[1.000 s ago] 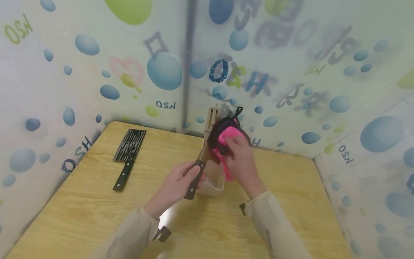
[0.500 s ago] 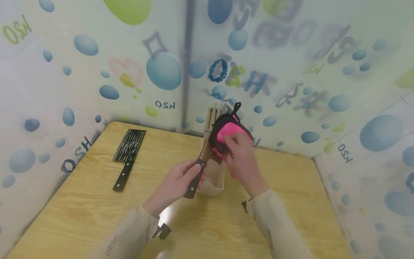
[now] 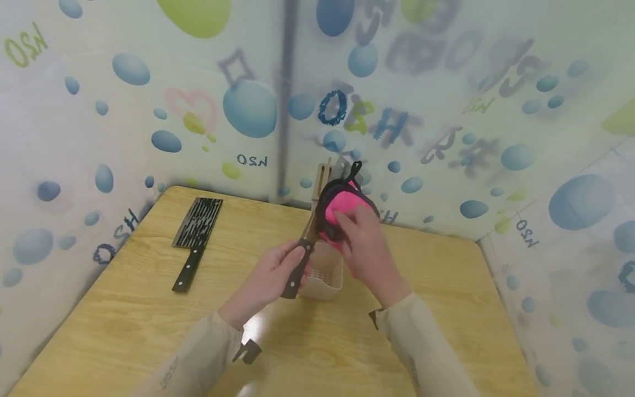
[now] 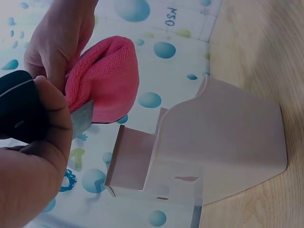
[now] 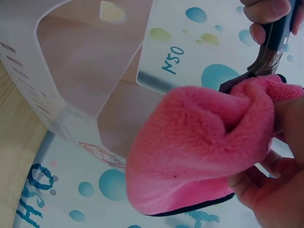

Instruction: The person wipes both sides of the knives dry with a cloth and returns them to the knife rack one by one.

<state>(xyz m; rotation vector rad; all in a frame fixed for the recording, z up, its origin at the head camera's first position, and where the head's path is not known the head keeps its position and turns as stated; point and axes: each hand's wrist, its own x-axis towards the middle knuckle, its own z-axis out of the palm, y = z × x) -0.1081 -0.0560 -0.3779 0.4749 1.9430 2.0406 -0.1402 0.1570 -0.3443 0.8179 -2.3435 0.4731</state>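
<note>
My left hand (image 3: 270,278) grips a kitchen knife by its black riveted handle (image 3: 297,270), the blade slanting up and away over the table. In my right hand (image 3: 369,253) is a pink plush cloth (image 3: 345,205) with black edging and a hanging loop, pinched between thumb and fingers. The cloth is folded over the blade and hides most of it; in the left wrist view a short strip of grey blade (image 4: 83,118) shows between my left fingers and the cloth. A pale beige knife holder (image 3: 322,281) stands just behind and below the knife.
A cleaver (image 3: 198,226) with a black-and-silver patterned blade lies at the left of the wooden table (image 3: 421,342). Walls printed with blue bubbles (image 3: 250,107) rise close behind and on both sides. The holder's slotted back part (image 3: 323,179) stands up near the rear wall.
My right hand and the cloth have shifted slightly left, nearer the handle end of the blade. The knife's handle has risen a little in view. The cleaver has stayed put.
</note>
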